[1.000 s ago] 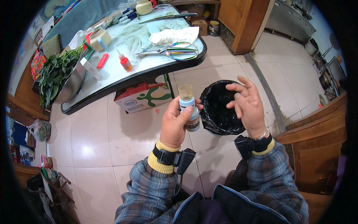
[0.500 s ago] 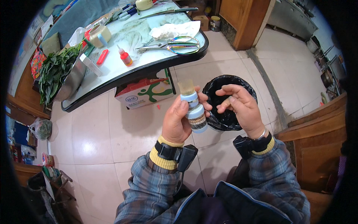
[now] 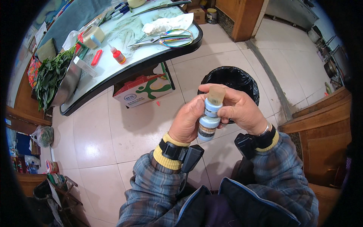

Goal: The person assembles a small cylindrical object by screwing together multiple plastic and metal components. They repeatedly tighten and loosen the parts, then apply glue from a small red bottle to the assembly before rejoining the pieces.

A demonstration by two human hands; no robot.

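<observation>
Both hands hold a small faucet water filter (image 3: pixel 208 122) with light blue rings and layers of beige and dark beads inside its clear body. It stands tilted, its yellowish translucent rubber sleeve (image 3: pixel 216 95) uppermost. My left hand (image 3: pixel 186 122) wraps the body from the left, thumb along its side. From the other side my right hand (image 3: pixel 245 111) grips the upper part, its thumb pressed on the blue collar below the sleeve. Some fingers of both hands are hidden behind the filter. Beyond the hands is a black-lined trash bin (image 3: pixel 247 81).
A marble-patterned table (image 3: pixel 132 51) holds scissors (image 3: pixel 170 39), a knife (image 3: pixel 162 8), crumpled tissue (image 3: pixel 166 24), a red glue bottle (image 3: pixel 118 56) and a tape roll (image 3: pixel 92 36). Leafy greens (image 3: pixel 53 77) fill a metal bowl at its left. A printed carton (image 3: pixel 143 90) sits below.
My right hand has come in from beside the filter and closed on its upper part. The filter has moved slightly right and leans more. The view has shifted a little.
</observation>
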